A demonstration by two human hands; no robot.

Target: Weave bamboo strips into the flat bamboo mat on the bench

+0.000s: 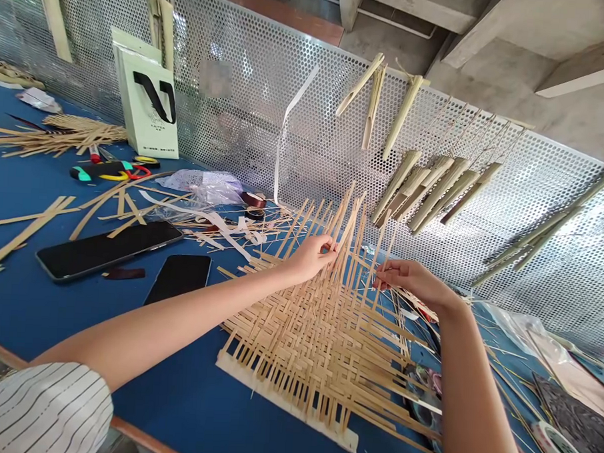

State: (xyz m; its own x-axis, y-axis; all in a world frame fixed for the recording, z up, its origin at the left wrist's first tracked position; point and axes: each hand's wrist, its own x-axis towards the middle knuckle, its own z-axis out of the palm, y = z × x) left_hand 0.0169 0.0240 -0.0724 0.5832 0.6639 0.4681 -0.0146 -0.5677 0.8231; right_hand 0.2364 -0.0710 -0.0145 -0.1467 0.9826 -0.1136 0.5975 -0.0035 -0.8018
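A half-woven mat of pale bamboo strips lies on the blue table, its near edge taped down with white tape. At the far edge the loose strip ends stand up. My left hand pinches a few of those upright strips. My right hand pinches a thin strip a little to the right. Both hands are closed on strips.
Two dark phones lie left of the mat. Loose strips, scissors and a white paper bag are further left. A perforated metal screen with hanging bamboo pieces backs the table. Tape rolls and plastic sit at the right.
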